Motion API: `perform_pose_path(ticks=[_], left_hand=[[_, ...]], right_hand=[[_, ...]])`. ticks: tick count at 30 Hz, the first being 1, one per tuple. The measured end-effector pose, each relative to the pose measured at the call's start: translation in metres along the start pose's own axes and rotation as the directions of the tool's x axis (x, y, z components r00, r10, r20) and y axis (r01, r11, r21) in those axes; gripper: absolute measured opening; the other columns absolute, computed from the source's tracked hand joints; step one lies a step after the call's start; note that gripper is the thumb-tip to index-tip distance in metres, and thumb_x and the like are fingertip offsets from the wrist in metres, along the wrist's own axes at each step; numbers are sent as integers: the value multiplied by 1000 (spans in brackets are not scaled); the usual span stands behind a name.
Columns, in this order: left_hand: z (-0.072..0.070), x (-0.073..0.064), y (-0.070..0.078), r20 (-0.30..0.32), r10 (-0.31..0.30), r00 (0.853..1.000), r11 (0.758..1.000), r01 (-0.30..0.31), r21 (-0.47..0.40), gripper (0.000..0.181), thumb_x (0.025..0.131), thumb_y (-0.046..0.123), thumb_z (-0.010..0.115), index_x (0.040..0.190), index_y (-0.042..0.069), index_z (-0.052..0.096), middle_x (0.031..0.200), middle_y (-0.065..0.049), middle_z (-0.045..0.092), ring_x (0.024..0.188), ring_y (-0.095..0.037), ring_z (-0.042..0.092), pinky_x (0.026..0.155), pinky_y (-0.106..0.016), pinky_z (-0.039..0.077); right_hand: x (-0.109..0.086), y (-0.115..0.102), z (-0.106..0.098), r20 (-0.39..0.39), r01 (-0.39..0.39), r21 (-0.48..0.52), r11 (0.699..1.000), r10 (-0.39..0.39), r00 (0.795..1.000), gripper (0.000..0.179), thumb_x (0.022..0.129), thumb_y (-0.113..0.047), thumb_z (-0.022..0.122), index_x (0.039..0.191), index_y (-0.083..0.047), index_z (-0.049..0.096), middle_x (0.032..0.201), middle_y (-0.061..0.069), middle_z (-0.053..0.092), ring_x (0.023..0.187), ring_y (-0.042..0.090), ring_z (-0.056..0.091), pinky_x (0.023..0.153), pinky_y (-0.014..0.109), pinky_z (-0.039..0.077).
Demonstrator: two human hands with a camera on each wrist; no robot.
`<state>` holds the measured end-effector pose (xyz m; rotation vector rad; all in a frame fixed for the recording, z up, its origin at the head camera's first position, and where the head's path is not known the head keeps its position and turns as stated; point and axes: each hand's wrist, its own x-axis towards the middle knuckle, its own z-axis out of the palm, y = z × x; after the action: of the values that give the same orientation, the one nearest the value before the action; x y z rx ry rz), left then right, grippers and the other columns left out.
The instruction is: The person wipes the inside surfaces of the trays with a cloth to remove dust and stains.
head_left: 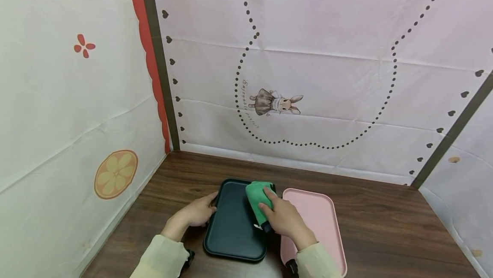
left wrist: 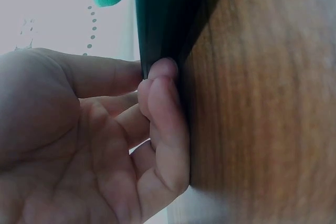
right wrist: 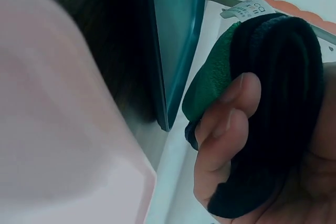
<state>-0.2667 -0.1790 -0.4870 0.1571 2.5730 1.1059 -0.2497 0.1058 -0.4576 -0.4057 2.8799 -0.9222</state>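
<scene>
Handled item: the folded green-and-navy soft fabric cloth [head_left: 256, 200]. Location: over the right side of the flat rectangular dark teal tray [head_left: 233, 226], near its far right corner; contact with the tray surface cannot be confirmed. Right hand [head_left: 286, 217]: fingers curled around the fold, grasping the cloth. Left hand [head_left: 196, 213]: fingers grasping the tray's left rim, thumb on top, fingertips beneath. The flat rectangular pink tray [head_left: 316, 218] lies on the brown wood-grain bench [head_left: 393, 231], just right of the dark teal tray.

Handling: the cloth should be light, limp and not fragile, with a nap that resists slipping. Grip the bundle across its middle, enclosing all layers so that it does not unfold; avoid lifting by the small white printed label [right wrist: 249, 10]. The dark teal tray is probably stiff, light and smooth; hold it by the raised rim
</scene>
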Motion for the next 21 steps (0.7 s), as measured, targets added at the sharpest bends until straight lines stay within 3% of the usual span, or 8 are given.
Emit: perform_pose_path(ticks=[7, 14, 21], left_hand=[[0, 1, -1, -5, 6, 1000, 1000, -6, -6, 58, 108, 10, 51, 162, 7, 33, 70, -9, 58, 59, -21, 54, 56, -34, 47], [1, 0, -1, -6, 3, 1000, 1000, -3, -1, 58, 107, 10, 51, 162, 7, 34, 69, -9, 58, 59, -20, 54, 56, -33, 46], [0, 0, 0, -6, 5, 1000, 1000, -5, -2, 58, 108, 10, 51, 162, 6, 33, 68, -8, 57, 58, -20, 53, 56, -33, 46]], right_hand=[[6, -6, 5, 17, 4, -10, 1000, -4, 1000, 62, 106, -41, 57, 160, -14, 43, 124, 21, 72, 84, 20, 64, 81, 47, 53], [11, -10, 11, 22, 13, -37, 999, -12, 1000, 60, 105, -39, 58, 158, -12, 46, 128, 23, 71, 103, 33, 71, 92, 54, 54], [16, -11, 17, 36, 8, -38, 999, -6, 999, 61, 105, -37, 58, 158, -9, 45, 129, 25, 69, 109, 37, 70, 95, 56, 54]])
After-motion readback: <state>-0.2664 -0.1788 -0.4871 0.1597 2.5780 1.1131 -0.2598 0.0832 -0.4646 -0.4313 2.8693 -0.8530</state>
